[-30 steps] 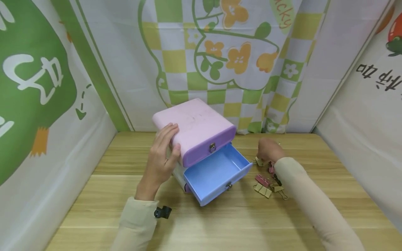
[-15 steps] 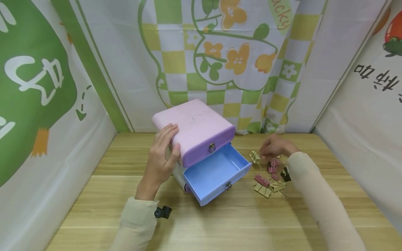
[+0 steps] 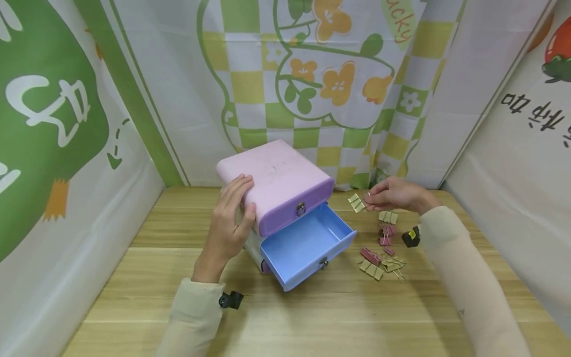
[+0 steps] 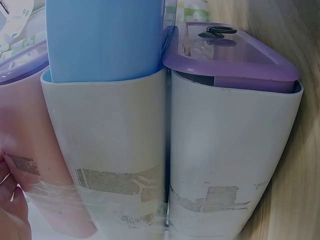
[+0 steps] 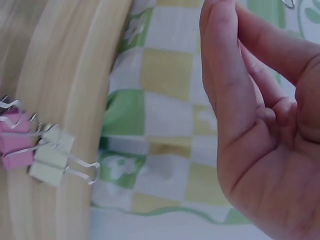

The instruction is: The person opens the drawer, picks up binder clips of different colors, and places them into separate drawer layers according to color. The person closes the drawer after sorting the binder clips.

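My left hand [image 3: 225,228] rests on the left side of the pink top unit [image 3: 276,173] of a small drawer cabinet, fingers over the upper edge and thumb lower down. Below that unit a blue drawer [image 3: 296,278] is pulled out toward the front, and its visible inside holds nothing. To the right of the cabinet, my right hand [image 3: 399,193] pinches a yellow binder clip [image 3: 356,203] by its wire handle between thumb and fingertips, raised over the back of the table. In the right wrist view, the fingertips reach the top edge.
Several yellow and pink binder clips lie on the wooden table, among them a yellow clip [image 3: 388,217], a pink clip [image 3: 371,256] and another yellow clip [image 3: 371,269]. A patterned curtain [image 3: 294,119] hangs behind. A purple drawer [image 4: 240,65] shows in the left wrist view.
My right hand has come up from the pile with a yellow binder clip, moving back and away from the other clips. My left hand and the cabinet have stayed in place.
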A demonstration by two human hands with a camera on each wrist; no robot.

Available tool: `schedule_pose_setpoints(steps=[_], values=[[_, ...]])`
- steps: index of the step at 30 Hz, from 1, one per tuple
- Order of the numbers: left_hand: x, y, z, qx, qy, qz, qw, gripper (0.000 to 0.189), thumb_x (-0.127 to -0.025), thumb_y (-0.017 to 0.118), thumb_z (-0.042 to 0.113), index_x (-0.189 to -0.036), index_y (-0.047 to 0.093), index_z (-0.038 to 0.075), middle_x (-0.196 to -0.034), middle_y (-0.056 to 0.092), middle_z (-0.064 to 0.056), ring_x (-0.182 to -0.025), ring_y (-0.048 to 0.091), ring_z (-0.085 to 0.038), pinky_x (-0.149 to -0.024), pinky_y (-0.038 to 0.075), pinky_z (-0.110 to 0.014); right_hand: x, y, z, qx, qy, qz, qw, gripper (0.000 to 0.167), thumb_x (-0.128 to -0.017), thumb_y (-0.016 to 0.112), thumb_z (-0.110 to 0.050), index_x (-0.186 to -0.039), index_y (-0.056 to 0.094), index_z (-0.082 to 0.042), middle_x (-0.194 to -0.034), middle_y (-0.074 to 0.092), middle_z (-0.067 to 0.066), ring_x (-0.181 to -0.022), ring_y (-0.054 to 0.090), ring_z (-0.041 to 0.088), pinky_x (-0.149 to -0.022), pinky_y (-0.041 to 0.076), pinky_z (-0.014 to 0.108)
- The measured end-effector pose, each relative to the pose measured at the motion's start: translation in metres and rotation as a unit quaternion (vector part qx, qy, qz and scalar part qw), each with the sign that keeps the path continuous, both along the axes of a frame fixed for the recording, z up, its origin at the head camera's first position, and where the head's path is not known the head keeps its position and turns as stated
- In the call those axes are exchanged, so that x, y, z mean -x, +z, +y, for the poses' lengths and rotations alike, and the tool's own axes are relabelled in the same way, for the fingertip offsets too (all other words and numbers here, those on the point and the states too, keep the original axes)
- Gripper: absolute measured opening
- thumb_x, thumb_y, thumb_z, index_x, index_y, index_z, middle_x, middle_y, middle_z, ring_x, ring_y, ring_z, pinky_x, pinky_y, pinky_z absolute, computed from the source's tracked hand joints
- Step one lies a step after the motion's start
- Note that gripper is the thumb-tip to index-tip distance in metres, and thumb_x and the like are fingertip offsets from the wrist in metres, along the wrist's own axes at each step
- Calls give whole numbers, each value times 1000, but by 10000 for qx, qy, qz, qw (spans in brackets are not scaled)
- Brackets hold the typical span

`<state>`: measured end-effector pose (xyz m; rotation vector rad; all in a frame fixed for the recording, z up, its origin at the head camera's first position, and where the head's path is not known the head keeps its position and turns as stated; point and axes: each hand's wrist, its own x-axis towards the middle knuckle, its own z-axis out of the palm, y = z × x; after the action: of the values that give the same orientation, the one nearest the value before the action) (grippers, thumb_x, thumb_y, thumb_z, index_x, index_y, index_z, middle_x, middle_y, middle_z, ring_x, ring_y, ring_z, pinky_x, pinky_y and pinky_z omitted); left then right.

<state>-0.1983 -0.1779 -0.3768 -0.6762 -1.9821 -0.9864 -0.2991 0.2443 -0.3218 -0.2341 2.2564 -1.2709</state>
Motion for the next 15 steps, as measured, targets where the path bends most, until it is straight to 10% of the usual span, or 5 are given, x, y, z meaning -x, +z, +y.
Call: schedule_pose_setpoints(steps=[15], values=[[0,-1,0,-3,20,-119,9999,50,-101,50,25,-142,61,0,-152,61,-15,-150,48,-32,-133,32,-38,-26,22,-55,-40,796,24,9968,31,-101,65,-4,-127,67,13,-101,80,11,-93,79,18,-91,66,31]])
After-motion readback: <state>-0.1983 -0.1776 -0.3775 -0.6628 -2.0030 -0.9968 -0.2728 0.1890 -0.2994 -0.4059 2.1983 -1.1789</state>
